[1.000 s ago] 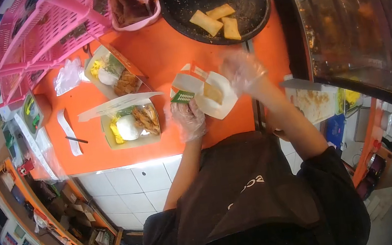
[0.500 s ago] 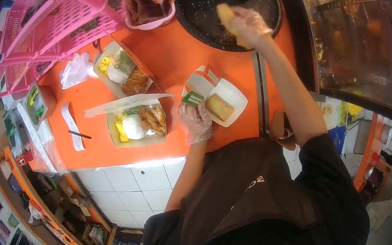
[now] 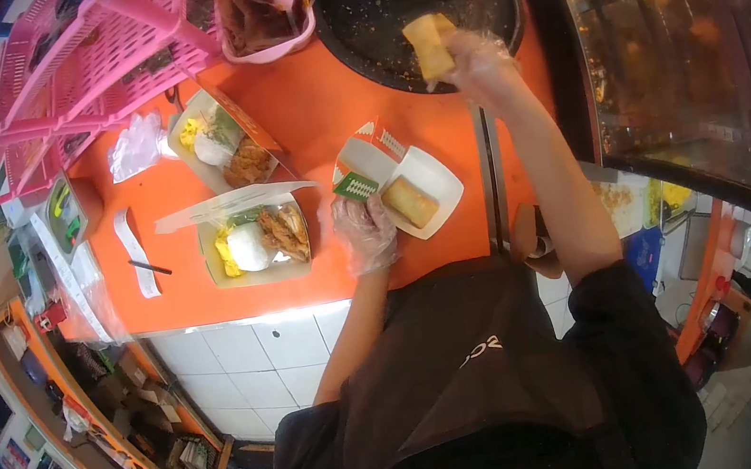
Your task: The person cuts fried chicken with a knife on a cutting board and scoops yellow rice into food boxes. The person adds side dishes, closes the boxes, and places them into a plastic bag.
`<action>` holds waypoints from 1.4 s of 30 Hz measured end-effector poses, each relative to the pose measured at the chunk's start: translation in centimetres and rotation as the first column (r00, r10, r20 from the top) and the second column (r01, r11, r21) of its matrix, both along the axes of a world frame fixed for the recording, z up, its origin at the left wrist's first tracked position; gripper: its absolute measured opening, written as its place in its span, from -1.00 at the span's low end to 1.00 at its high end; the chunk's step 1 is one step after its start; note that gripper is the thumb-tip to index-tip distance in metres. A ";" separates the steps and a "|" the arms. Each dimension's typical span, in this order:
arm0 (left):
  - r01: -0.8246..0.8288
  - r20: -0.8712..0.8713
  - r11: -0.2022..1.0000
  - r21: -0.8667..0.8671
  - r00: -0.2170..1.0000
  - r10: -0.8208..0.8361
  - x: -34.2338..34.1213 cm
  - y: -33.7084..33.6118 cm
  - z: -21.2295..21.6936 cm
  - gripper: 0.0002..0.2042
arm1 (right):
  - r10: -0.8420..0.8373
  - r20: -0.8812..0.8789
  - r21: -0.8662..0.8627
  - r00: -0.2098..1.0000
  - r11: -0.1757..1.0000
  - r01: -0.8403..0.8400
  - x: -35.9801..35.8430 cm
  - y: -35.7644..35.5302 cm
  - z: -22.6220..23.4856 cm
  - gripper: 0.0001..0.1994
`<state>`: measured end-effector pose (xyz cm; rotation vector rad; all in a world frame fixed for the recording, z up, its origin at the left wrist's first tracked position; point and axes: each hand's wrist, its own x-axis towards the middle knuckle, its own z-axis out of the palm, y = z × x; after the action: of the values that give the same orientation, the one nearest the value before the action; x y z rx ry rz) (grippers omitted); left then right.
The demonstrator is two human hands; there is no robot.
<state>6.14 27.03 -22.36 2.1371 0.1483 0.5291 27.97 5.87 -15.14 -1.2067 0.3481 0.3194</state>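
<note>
Far upper left of the frame there's a pink plastic basket [image 3: 82, 55] hanging over the orange worktop [image 3: 302, 120], with a crumpled clear glove [image 3: 135, 145] lying just below it. Next over, 2 open cardboard meal boxes: the upper box [image 3: 219, 146] sits near the basket, and the lower box [image 3: 254, 242] has rice, something yellow and fried pieces in it, its lid flipped up. Around the middle, the left hand [image 3: 364, 231], in a thin clear glove, rests curled on the near edge of a white paper tray [image 3: 413, 193], which holds 1 golden fried roll [image 3: 409, 203]; hard to say if it really grips or just steadies it. Up top center is a pink tub [image 3: 262, 10] of dark fried stuff. Right of that, the right hand [image 3: 478, 62], also gloved, is closed on a second fried roll [image 3: 431, 46], holding it just above the black round griddle [image 3: 421, 12]. Far right is a glass display case [image 3: 678, 67].
</note>
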 end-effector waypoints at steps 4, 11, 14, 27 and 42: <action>-0.033 -0.005 0.999 0.024 0.999 0.033 -0.5 0.3 -1.1 -0.87 | 0.364 -0.069 -0.961 0.929 0.226 -0.160 -0.1 3.8 7.6 -0.54; -0.020 -0.012 0.997 0.071 1.000 0.021 -0.5 0.2 0.0 -0.86 | 0.382 -0.203 -0.979 0.901 -0.079 -0.187 -1.2 1.4 6.1 -0.59; -0.035 0.008 0.997 0.064 0.999 0.035 -0.6 0.4 -0.5 -0.85 | 0.448 -0.071 -0.850 0.891 0.441 -0.290 -6.1 1.3 7.4 -0.66; -0.065 -0.111 0.996 0.059 0.991 0.071 1.8 -0.2 2.5 -0.88 | 0.401 0.307 -0.843 0.863 0.536 0.051 -20.2 -7.0 10.8 -0.72; -0.265 -0.206 0.964 0.004 0.943 0.260 -5.8 -5.5 4.3 -0.45 | 0.504 0.196 -0.443 0.841 0.811 -0.383 -29.3 -16.7 -0.9 -0.36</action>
<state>0.32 21.51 -18.06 2.1581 0.5595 0.4539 -1.33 -10.81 -16.08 -1.7103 -0.1695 0.4798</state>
